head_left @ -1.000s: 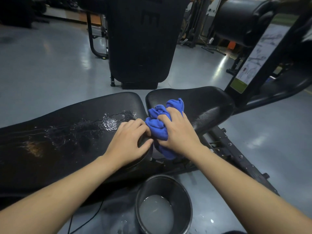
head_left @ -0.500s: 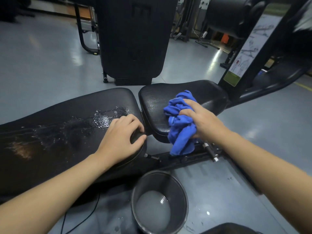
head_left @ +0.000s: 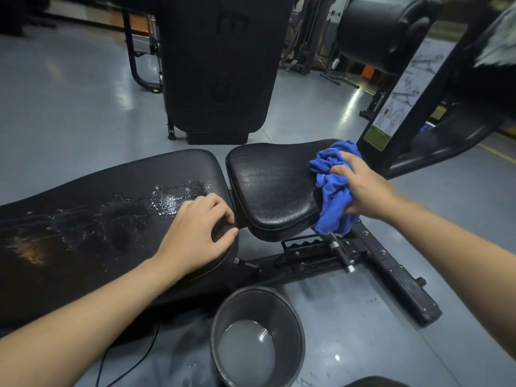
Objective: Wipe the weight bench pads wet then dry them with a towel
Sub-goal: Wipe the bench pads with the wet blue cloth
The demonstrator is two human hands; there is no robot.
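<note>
- Head view, looking down on a black weight bench (head_left: 307,261) standing on a grey gym floor (head_left: 69,101).
- Long back pad (head_left: 97,219) stretching left, smaller seat pad (head_left: 273,188) just right of it, a narrow gap between the two.
- Water pooled and streaked along the back pad's top — brightest near its right end, thinning out toward the left.
- Left hand (head_left: 195,236) resting on the right end of the back pad, fingers (head_left: 220,210) curled over the pad's edge into the gap, thumb pressed against the near corner; gripping the pad itself, nothing else held.
- Right hand (head_left: 360,188) bunching a blue cloth (head_left: 332,191) against the right edge of the seat pad, fingers closed round the wad.
- Cloth crumpled, its upper part lying on the pad's far right corner, its lower folds hanging down over the pad's side toward the frame.
- Metal adjustment pin (head_left: 342,255) sticking out of the frame just below the hanging cloth.
- Dark bucket (head_left: 257,336) on the floor, near side of the bench, between the two forearms — cloudy water in the bottom.
- Black cable (head_left: 128,364) trailing across the floor left of the bucket.
- Large black upright pad (head_left: 217,65) of another machine on the far side, beyond the gap.
- Black post carrying an exercise chart (head_left: 399,90) far right, roller pad (head_left: 385,32) above it.
</note>
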